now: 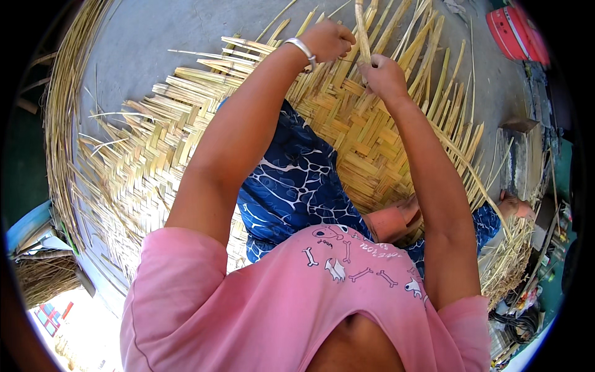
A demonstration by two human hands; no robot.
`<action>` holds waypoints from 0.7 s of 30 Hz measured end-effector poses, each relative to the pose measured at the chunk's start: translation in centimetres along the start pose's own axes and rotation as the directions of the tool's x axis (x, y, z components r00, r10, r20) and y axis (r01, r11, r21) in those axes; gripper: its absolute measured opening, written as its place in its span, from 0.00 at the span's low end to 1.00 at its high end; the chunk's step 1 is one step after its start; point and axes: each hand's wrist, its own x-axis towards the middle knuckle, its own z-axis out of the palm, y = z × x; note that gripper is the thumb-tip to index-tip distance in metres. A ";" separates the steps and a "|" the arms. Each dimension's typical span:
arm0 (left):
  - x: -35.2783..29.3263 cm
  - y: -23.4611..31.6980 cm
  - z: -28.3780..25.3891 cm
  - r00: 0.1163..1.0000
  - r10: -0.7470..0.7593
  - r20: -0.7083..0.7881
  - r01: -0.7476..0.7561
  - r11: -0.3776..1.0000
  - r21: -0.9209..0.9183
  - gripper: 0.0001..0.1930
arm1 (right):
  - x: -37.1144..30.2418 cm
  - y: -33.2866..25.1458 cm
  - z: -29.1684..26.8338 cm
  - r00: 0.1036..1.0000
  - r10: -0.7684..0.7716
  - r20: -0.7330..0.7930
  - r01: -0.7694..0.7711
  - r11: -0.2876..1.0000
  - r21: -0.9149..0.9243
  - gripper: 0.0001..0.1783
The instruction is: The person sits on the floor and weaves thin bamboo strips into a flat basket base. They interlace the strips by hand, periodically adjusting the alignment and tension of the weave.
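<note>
A large woven mat of flat, pale yellow split-cane strips (365, 139) spreads under and around my legs, its loose strip ends fanning out along the far edge. Over that edge, my right hand (385, 79) pinches the lower end of an upright cane strip (362, 31) between thumb and fingers. Just left of it is my left hand (327, 41), wearing a silver bangle (302, 51) at the wrist. Its fingers are closed together near a thin dark line by the strip; what they hold is too small to make out.
Long thin reeds (62, 124) lie bundled along the left side. A red container (517, 34) stands at the far right on the grey floor (136, 59). Dry straw (511, 266) and a grey block (520, 152) are at the right. My bare foot (517, 206) extends past the mat there.
</note>
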 end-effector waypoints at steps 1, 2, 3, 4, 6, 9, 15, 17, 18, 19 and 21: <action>1.3 -2.0 0.6 0.997 0.075 -0.001 -0.074 0.983 0.166 0.14 | -0.4 -0.4 0.0 1.000 -0.016 -0.006 0.016 1.000 0.010 0.17; 1.9 -2.3 1.0 0.997 0.075 0.006 -0.074 0.963 0.259 0.15 | -0.6 -0.3 -0.1 1.000 -0.022 -0.016 0.023 1.000 0.022 0.16; 2.4 -2.7 1.4 0.997 0.074 0.012 -0.074 0.934 0.350 0.16 | -0.8 -0.3 -0.1 0.999 -0.029 -0.026 0.030 0.999 0.033 0.16; 2.9 -2.4 1.8 0.997 0.076 0.022 -0.078 0.896 0.437 0.17 | -1.1 -0.3 -0.3 0.999 -0.024 -0.029 0.026 0.998 0.056 0.16; 3.3 -2.1 2.7 0.999 -0.025 0.032 0.006 0.867 0.498 0.17 | -1.6 -0.2 -0.5 0.999 -0.017 -0.032 0.021 0.995 0.102 0.17; 3.8 -2.1 3.8 0.995 -0.095 -0.040 0.100 0.801 0.590 0.16 | -1.9 0.5 -0.7 0.999 -0.027 -0.034 0.033 0.986 0.166 0.17; 5.0 -3.1 3.2 0.987 -0.157 -0.019 0.152 0.903 0.401 0.24 | -2.3 1.2 -0.2 0.994 -0.068 -0.082 0.087 0.964 0.252 0.16; 5.0 -4.1 3.4 0.987 -0.153 -0.052 0.161 0.963 0.218 0.26 | -2.3 1.3 0.0 0.995 -0.047 -0.089 0.074 0.944 0.322 0.16; 5.3 -4.4 3.4 0.981 -0.192 -0.027 0.194 0.958 0.210 0.26 | -2.3 1.4 0.1 0.995 -0.038 -0.091 0.068 0.932 0.356 0.15; 5.2 -3.2 3.5 0.974 -0.226 0.015 0.219 0.955 0.203 0.25 | -2.1 1.8 0.0 0.995 -0.020 -0.100 0.057 0.918 0.393 0.15; 4.8 -2.4 3.2 0.951 -0.298 0.082 0.291 0.953 0.089 0.23 | -1.8 2.2 0.2 0.995 -0.003 -0.104 0.051 0.884 0.464 0.15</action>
